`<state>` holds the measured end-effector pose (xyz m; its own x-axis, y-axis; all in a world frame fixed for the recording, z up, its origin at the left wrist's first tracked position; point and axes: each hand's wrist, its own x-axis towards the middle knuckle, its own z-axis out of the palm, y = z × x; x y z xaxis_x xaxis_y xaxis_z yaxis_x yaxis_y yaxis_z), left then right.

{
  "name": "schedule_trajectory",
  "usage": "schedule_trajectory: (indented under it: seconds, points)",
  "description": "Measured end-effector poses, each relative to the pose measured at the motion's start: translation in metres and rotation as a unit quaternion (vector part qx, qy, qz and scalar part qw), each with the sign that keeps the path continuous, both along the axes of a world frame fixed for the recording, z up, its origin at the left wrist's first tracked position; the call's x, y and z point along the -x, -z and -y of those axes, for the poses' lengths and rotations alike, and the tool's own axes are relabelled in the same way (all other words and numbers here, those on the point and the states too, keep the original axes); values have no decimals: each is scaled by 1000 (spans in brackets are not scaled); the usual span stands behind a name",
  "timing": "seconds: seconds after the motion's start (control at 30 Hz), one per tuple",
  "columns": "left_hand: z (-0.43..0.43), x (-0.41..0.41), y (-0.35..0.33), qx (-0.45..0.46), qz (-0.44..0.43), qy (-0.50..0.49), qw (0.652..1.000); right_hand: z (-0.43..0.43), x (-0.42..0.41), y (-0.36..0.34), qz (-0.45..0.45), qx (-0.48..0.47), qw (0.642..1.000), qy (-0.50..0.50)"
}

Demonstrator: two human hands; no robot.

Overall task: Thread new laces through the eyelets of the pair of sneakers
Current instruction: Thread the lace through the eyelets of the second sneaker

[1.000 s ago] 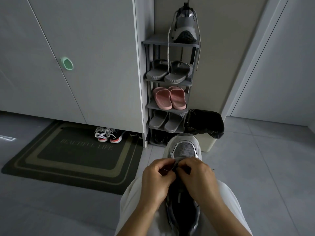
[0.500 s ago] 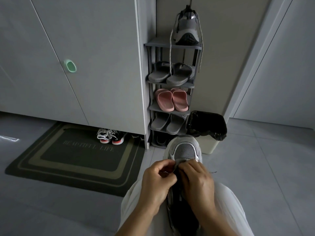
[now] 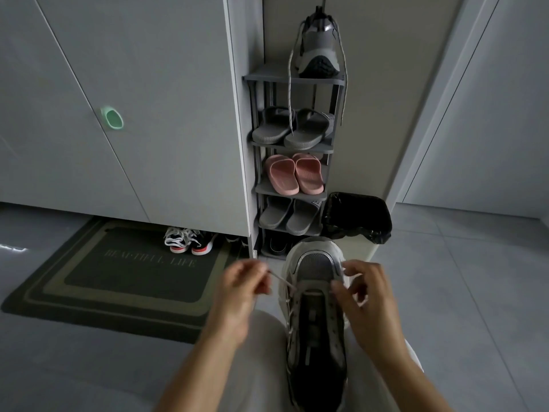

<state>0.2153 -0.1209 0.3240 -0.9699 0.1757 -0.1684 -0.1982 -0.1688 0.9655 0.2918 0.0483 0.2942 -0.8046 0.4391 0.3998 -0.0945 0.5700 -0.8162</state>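
A grey and white sneaker (image 3: 315,307) lies on my lap, toe pointing away, its dark tongue exposed. A pale lace (image 3: 282,281) runs through the lowest eyelets near the toe. My left hand (image 3: 242,295) pinches the left end of the lace, drawn out to the left of the shoe. My right hand (image 3: 367,301) pinches the right end at the shoe's right edge. The second sneaker (image 3: 319,49) stands toe-up on top of the shoe rack, with its own laces hanging down over the shelves.
A narrow grey shoe rack (image 3: 292,162) holds grey and pink slippers straight ahead. A bin with a black bag (image 3: 358,218) sits to its right. A dark doormat (image 3: 118,278) and a pair of black-white-red sneakers (image 3: 187,240) lie at left under the cabinet.
My hands were together over the shoe's lowest eyelets. They have now moved apart, pulling the two lace ends out to either side.
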Motion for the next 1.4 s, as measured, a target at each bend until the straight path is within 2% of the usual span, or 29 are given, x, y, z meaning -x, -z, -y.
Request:
schedule_trajectory:
  seconds: [0.07,0.13,0.2,0.33,0.4,0.47,0.57,0.63,0.73,0.8,0.9,0.97,1.03,1.17,1.27,1.33,1.37,1.4]
  points:
    - [22,10,-7,-40,14,-17,999,-18,-6,1,81,18,996,-34]
    - [35,18,-8,-46,13,-26,999,-29,-13,3,160,24,980,-113]
    - [31,18,-4,-28,23,-24,999,-32,-17,7,196,-33,972,-127]
    - [1,-3,10,-53,108,27,992,-22,-16,11,184,-75,978,-57]
    - [-11,-14,17,-4,134,76,988,-18,-15,13,171,-89,980,-43]
    - [-19,-22,21,27,126,82,988,-15,-17,11,177,-77,981,-17]
    - [-29,-24,16,8,88,26,996,-10,-18,2,131,-52,989,34]
    - [-30,-21,7,-2,36,3,999,-6,-15,-7,92,6,995,47]
    - [-26,-9,-3,-3,-1,-41,999,-8,-4,-21,58,173,983,32]
    - [-20,-2,-14,-17,-16,-60,998,-11,2,-30,30,308,951,0]
    - [-5,10,-35,-58,-16,-90,994,-11,8,-39,12,473,877,-81]
    - [12,25,-53,-77,-10,-111,991,-9,11,-41,15,551,827,-112]
    - [32,49,-73,-98,-17,-139,985,-8,14,-40,15,583,805,-110]
    - [78,111,-125,-138,-45,-203,968,-11,19,-41,32,554,826,-97]
    - [72,136,-137,-127,-76,-217,965,-11,27,-44,41,518,850,-84]
    - [44,128,-114,-168,-13,-165,972,-13,34,-46,47,485,871,-58]
    - [29,116,-98,-161,28,-122,979,-15,37,-46,50,472,878,-52]
    - [17,101,-82,-114,65,-76,988,-18,38,-47,53,464,883,-53]
